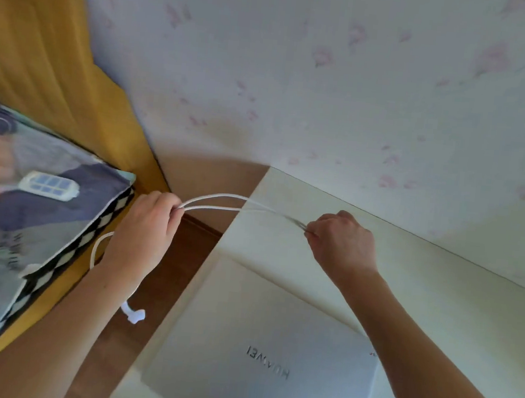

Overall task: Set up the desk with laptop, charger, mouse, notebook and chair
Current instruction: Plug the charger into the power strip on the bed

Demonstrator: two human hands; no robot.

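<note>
A closed silver laptop [265, 353] lies on the cream desk [437, 299], lid up, near the desk's left edge. A white charger cable [219, 202] runs as two strands between my hands above the desk's far left corner. My left hand [147, 229] is closed on the cable's left end, out over the gap between bed and desk. My right hand [343, 242] pinches the blurred right end over the desk. More cable loops down under my left wrist and ends in a white plug [134, 314] hanging above the floor.
A bed with a patterned cover [29, 208] and a yellow headboard [43, 59] stands to the left. A white remote-like device [49, 185] lies on the cover. Wood floor [163, 285] shows between bed and desk. A floral-papered wall [330, 77] rises behind the desk.
</note>
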